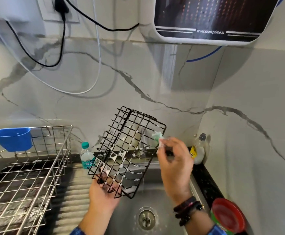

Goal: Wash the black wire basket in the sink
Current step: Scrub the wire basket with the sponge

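Observation:
The black wire basket (129,150) is tilted in the air above the steel sink (129,212), with white soap foam clinging to its wires. My left hand (104,195) grips its lower corner from below. My right hand (173,165) pinches a small green scrub pad (157,136) covered in foam and holds it against the basket's upper right edge. A thin stream of water falls from the tap (142,149), which is mostly hidden behind the basket.
A steel dish rack (41,168) with a blue plastic cup (12,139) hooked on it stands left of the sink. A small water bottle (86,156) stands behind. A dish soap bottle (199,148) and a red-lidded tub (228,216) sit on the right counter. Cables hang on the wall.

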`<state>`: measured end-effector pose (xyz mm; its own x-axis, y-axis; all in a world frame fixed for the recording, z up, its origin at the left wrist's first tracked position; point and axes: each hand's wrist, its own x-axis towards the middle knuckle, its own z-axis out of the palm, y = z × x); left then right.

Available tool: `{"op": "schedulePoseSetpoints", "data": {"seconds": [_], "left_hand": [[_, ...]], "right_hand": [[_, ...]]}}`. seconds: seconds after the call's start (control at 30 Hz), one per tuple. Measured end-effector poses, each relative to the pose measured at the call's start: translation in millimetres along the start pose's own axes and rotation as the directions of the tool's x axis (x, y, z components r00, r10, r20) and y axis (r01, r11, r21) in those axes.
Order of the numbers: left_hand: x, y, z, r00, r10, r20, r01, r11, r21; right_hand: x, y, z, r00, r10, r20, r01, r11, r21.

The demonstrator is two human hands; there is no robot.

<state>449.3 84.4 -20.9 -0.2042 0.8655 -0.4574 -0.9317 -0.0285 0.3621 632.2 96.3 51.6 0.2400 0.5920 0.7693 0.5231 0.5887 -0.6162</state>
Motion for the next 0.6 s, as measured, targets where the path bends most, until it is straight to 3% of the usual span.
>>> {"op": "schedulePoseSetpoints", "data": {"seconds": [0.07, 0.17, 0.33, 0.4, 0.5, 0.57, 0.6], "left_hand": [[1.2, -1.2, -0.3, 0.999, -0.037, 0.037, 0.037, 0.999, -0.012], [2.2, -1.9, 0.3, 0.992, -0.046, 0.118, 0.051, 0.998, -0.04], [6.4, -7.3, 10.2, 0.992, -0.046, 0.119, 0.054, 0.996, -0.065], [7.0, -8.5, 11.7, 0.997, -0.036, 0.07, 0.04, 0.997, -0.063], [11.6, -6.7, 6.7, 0.999, -0.044, 0.026, 0.045, 0.999, -0.025], [16.1, -3.1, -4.1, 0.998, -0.054, 0.015, 0.054, 0.998, 0.013], [18.8, -0.9, -12.4, 0.999, -0.047, 0.012, 0.047, 0.998, 0.039]], "right_hand": [[5.3, 0.7, 1.4, 0.997, 0.059, 0.047, -0.06, 0.998, 0.036], [-14.6, 1.8, 0.0, 0.964, 0.033, 0.262, -0.048, 0.998, 0.05], [-64.4, 34.0, -11.1, 0.814, 0.057, 0.578, -0.066, 0.998, -0.005], [-70.8, 50.8, -27.5, 0.832, 0.076, 0.549, -0.057, 0.997, -0.052], [-68.7, 92.2, -84.9, 0.896, 0.364, 0.254, -0.303, 0.92, -0.248], [-65.7, 123.2, -135.0, 0.872, 0.477, 0.111, -0.402, 0.828, -0.391], [-66.3, 137.1, -159.1, 0.813, 0.571, 0.115, -0.478, 0.767, -0.427]]}}
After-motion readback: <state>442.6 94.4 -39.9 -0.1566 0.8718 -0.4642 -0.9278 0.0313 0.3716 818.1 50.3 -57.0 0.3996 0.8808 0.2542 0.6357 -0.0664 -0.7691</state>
